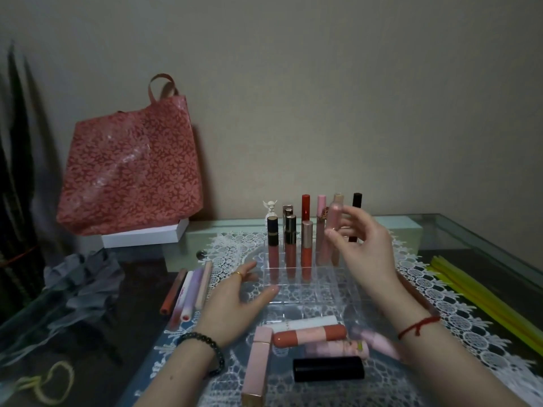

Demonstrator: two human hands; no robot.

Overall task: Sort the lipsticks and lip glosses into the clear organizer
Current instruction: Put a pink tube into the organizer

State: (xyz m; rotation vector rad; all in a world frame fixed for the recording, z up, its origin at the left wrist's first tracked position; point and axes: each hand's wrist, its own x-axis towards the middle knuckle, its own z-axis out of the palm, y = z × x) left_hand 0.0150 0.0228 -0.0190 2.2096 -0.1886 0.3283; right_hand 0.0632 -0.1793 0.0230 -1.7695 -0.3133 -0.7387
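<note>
Glass table [470, 230] with a lace mat [440, 289], red bag [132, 165] propped at upper left, and the organizer [323, 292] sits centre frame with glosses [291, 245] standing cap-up in its back rows, which leaves the front cells free for the coral lipstick [308, 334], black lipstick [328, 368] and pink tubes [258, 362] lying loose at lower centre. Now the left hand [235, 301] lies flat, fingers spread and empty, at the organizer's left edge, likely steadying it. Over at the right of those back rows the right hand [364, 248] hovers, fingers loosely curled around a pale gloss [334, 215], and through the blur I cannot tell whether it pinches the tube or only hangs beside it.
</note>
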